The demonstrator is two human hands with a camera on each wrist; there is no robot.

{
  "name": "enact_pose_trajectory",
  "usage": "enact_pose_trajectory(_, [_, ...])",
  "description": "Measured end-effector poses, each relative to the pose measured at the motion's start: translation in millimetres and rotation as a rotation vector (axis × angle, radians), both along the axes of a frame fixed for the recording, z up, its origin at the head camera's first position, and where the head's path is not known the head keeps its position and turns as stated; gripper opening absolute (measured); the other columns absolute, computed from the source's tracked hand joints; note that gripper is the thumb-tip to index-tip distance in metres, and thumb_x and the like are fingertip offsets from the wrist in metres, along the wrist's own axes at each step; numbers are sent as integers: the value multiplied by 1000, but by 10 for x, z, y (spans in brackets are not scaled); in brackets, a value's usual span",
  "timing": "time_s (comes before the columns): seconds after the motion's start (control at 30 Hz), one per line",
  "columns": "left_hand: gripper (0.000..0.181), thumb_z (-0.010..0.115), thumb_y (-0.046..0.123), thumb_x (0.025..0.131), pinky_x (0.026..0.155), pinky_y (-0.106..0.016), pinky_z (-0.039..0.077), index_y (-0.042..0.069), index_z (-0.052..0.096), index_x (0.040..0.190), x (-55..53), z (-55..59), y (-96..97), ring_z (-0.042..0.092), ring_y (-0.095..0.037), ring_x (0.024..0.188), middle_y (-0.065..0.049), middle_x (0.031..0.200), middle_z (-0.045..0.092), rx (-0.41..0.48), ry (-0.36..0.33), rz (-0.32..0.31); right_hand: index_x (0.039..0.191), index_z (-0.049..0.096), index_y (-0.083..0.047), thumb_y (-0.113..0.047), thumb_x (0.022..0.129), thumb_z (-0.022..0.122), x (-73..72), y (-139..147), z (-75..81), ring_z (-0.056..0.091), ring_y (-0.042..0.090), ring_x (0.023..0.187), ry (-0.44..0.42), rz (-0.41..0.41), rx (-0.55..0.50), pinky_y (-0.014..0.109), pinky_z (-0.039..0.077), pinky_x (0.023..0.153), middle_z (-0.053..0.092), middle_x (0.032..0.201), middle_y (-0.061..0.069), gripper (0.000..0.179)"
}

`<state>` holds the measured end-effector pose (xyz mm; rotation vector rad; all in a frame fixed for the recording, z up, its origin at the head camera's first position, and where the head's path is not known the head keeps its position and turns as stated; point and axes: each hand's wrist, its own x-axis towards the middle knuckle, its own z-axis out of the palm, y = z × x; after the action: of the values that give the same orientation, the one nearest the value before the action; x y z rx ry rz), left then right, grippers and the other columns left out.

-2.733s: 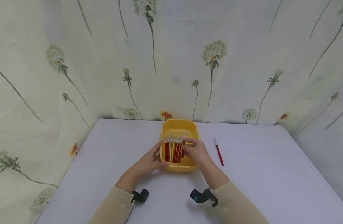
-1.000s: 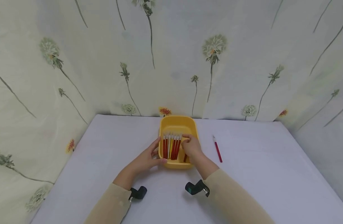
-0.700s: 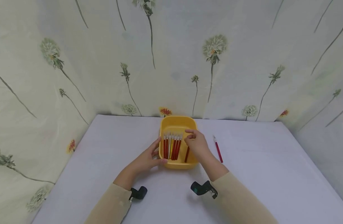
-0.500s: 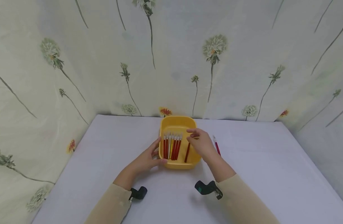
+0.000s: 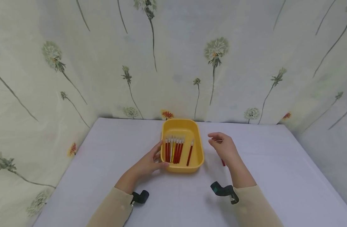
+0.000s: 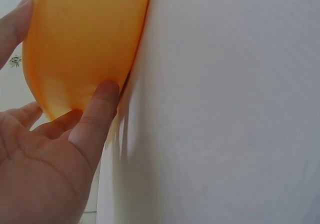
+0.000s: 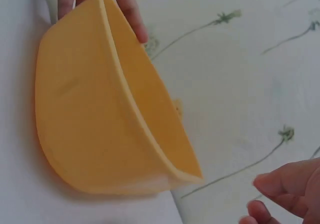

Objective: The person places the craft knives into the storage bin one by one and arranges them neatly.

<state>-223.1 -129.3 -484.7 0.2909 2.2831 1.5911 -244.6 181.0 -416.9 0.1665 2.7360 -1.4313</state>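
In the head view, a yellow plastic tray (image 5: 201,151) sits on the table. My left hand (image 5: 146,164) grips its left side, thumb at the near rim and fingers along the outer wall, as the left wrist view also shows on the tray wall (image 6: 85,44). A row of slim paintbrushes (image 5: 178,153) with whitish tips lies inside, mostly red, plus one white and one yellow. One red paintbrush (image 5: 189,155) lies apart to their right. My right hand (image 5: 227,151) is right of the tray, fingers loosely bent, holding nothing. It covers most of another red paintbrush (image 5: 223,163).
White cloth covers the table (image 5: 116,142), whose far edge meets a curtain (image 5: 176,56) printed with dandelions. Black wrist cameras (image 5: 140,196) sit at both sleeves.
My right hand put a red paintbrush down in the tray, let it go and moved right, over the paintbrush on the table. My left hand keeps its hold on the tray.
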Motion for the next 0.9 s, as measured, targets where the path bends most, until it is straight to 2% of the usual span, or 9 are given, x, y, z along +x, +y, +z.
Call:
enact_pose_trajectory(0.17, [107,83,40,81,117,-53,27,34,13,162,-4,-1,3,36,-30,145,-2,167,17,-11,-1,4,132,61,-9,-20,101,58,-21,152,-133,54,34,115,13,-35,-8,46,49,101,56,127,17,33])
enact_pose_trajectory(0.57, [103,81,36,84,116,-53,30,31,15,162,15,6,22,36,-32,145,-4,167,18,-11,13,8,136,58,-10,-21,101,59,-107,356,-417,49,36,123,-96,-146,-12,48,48,103,50,136,19,36])
enact_pose_trajectory(0.7, [102,81,36,85,116,-52,30,31,15,162,18,6,21,36,-32,145,-4,167,18,-8,12,5,136,58,-8,-18,101,57,-134,410,-503,49,37,123,-102,-141,-2,48,49,101,48,138,21,36])
enact_pose_trajectory(0.9, [103,81,36,84,115,-52,32,31,14,162,12,-1,21,36,-32,145,-5,167,17,-4,8,8,135,58,-5,-16,100,58,-171,470,-623,47,42,125,-124,-89,24,53,46,103,48,139,27,36])
